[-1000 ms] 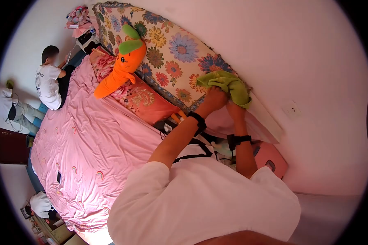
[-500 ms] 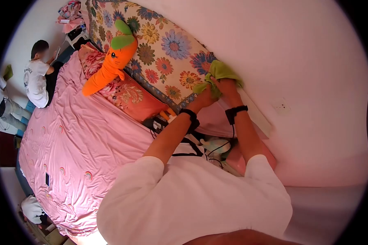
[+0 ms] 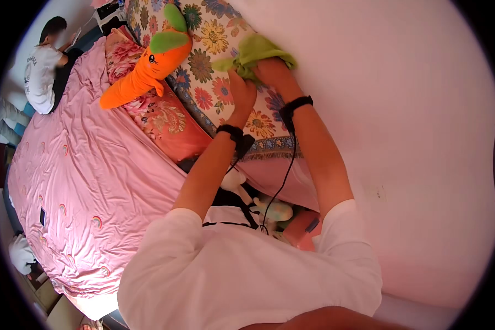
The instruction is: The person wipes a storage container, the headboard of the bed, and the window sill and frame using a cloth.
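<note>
The green cloth [image 3: 261, 49] has shifted along the floral cover [image 3: 203, 98], both hands [image 3: 243, 91] [image 3: 275, 74] seemingly clenched on it.

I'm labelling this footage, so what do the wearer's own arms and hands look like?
The left hand and right hand are bare. The white sleeves are short and loose, with no visible markings. Each wrist has a black band with a dark attachment; a thin black cable hangs from the right one.

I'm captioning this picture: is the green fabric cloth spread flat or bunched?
Bunched: the green fabric cloth shows folds, gathered at the left hand and right hand.
</note>
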`<state>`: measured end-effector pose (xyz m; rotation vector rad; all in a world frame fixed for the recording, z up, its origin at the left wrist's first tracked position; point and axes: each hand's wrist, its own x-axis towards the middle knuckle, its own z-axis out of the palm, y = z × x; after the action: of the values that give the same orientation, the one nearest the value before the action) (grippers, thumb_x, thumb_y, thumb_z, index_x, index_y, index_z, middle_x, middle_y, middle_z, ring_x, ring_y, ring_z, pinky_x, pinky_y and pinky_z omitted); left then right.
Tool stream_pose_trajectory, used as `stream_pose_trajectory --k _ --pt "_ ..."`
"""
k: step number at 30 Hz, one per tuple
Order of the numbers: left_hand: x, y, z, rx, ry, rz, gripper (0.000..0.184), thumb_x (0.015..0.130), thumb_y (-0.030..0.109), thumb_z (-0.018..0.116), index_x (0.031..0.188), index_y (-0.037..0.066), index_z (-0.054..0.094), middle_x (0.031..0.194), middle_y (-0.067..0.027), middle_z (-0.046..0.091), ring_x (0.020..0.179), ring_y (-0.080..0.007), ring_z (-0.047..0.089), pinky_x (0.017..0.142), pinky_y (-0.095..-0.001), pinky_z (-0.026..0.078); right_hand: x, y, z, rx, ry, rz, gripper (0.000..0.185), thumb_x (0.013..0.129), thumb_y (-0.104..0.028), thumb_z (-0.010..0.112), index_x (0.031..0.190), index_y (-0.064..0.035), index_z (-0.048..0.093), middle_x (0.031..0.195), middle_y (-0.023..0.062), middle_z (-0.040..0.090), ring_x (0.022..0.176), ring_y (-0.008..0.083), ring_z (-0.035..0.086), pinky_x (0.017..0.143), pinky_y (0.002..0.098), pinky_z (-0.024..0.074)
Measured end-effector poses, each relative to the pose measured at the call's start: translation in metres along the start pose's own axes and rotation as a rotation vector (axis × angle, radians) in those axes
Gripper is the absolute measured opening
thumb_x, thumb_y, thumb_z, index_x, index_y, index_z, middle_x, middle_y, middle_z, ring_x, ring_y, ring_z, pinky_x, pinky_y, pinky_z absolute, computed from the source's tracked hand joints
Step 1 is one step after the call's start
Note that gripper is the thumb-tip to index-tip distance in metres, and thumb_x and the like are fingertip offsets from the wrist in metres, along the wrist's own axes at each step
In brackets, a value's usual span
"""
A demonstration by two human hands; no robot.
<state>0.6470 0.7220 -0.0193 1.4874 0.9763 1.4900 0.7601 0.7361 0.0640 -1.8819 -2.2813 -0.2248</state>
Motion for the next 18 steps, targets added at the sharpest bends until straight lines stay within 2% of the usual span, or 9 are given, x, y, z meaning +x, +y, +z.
stream_pose_trajectory --k 2,5,7,9,11,13,14,16,18 --pt "0.051 -0.016 0.000 -0.054 0.058 0.013 0.040 0.089 0.004 0.052 0.123 -0.004 0.033 0.109 -0.0311 0.058 0.091 -0.0472 0.061 0.075 -0.0484 0.048 0.042 -0.002 -0.001 0.001 -0.102 0.036 0.042 0.087 -0.033 0.058 0.118 -0.0039 0.061 0.105 0.0220 0.067 0.093 0.0390 0.064 0.082 0.0488 0.0517" --pt "0.071 -0.040 0.033 -0.038 0.147 -0.068 0.043 0.093 0.008 0.053 0.126 -0.004 0.029 0.107 -0.0302 0.059 0.092 -0.0466 0.061 0.075 -0.0470 0.049 0.076 0.003 0.017 0.164 0.074 -0.059 0.037 0.086 -0.032 0.059 0.111 -0.0050 0.063 0.100 0.0210 0.068 0.089 0.0386 0.065 0.080 0.0493 0.0520" --pt "0.077 -0.061 0.046 0.028 0.199 -0.015 0.047 0.097 0.013 0.053 0.128 -0.005 0.024 0.106 -0.0273 0.060 0.087 -0.0400 0.062 0.072 -0.0451 0.049 0.083 0.014 0.031 0.024 0.428 -0.302 0.034 0.087 -0.027 0.058 0.113 -0.0044 0.062 0.098 0.0208 0.068 0.082 0.0404 0.064 0.074 0.0511 0.0522" --pt "0.061 -0.073 0.044 -0.043 0.050 -0.124 0.056 0.098 0.017 0.054 0.132 -0.007 0.017 0.103 -0.0239 0.062 0.082 -0.0313 0.062 0.069 -0.0415 0.050 0.081 0.020 0.032 0.074 0.068 -0.198 0.037 0.087 -0.027 0.059 0.115 -0.0035 0.061 0.096 0.0205 0.068 0.082 0.0406 0.065 0.075 0.0507 0.0523" --pt "0.067 -0.072 0.039 -0.165 0.045 -0.117 0.062 0.099 0.020 0.052 0.136 -0.011 0.014 0.099 -0.0212 0.064 0.078 -0.0255 0.060 0.066 -0.0387 0.050 0.084 0.010 0.019 0.020 0.027 -0.134 0.036 0.086 -0.027 0.060 0.113 -0.0030 0.062 0.096 0.0203 0.068 0.084 0.0402 0.065 0.076 0.0502 0.0522" --pt "0.064 -0.072 0.036 -0.145 0.009 -0.142 0.060 0.094 0.020 0.058 0.132 -0.007 0.020 0.098 -0.0315 0.063 0.080 -0.0447 0.063 0.067 -0.0461 0.050 0.074 -0.010 -0.006 0.413 -0.169 0.142 0.038 0.071 -0.025 0.079 0.099 -0.0015 0.068 0.104 0.0234 0.067 0.094 0.0397 0.063 0.084 0.0517 0.0497" --pt "0.064 -0.062 0.038 -0.158 0.034 -0.255 0.065 0.093 0.022 0.059 0.135 -0.003 0.016 0.098 -0.0320 0.062 0.081 -0.0473 0.063 0.068 -0.0507 0.050 0.077 -0.007 0.001 0.406 -0.135 0.161 0.038 0.071 -0.025 0.079 0.099 -0.0015 0.068 0.104 0.0234 0.067 0.094 0.0397 0.063 0.084 0.0517 0.0497" --pt "0.067 -0.061 0.036 -0.078 -0.029 -0.294 0.067 0.092 0.024 0.060 0.136 -0.001 0.015 0.100 -0.0326 0.062 0.084 -0.0494 0.062 0.070 -0.0528 0.049 0.079 0.012 0.032 0.008 0.087 -0.118 0.036 0.085 -0.026 0.061 0.112 -0.0029 0.063 0.096 0.0207 0.068 0.084 0.0396 0.065 0.076 0.0502 0.0522" --pt "0.077 -0.080 0.029 0.043 -0.119 -0.261 0.071 0.090 0.029 0.061 0.136 0.002 0.015 0.103 -0.0341 0.062 0.089 -0.0529 0.061 0.073 -0.0559 0.049 0.076 0.016 0.045 0.042 0.153 -0.104 0.035 0.085 -0.026 0.061 0.112 -0.0027 0.063 0.098 0.0210 0.067 0.087 0.0391 0.065 0.077 0.0499 0.0521"
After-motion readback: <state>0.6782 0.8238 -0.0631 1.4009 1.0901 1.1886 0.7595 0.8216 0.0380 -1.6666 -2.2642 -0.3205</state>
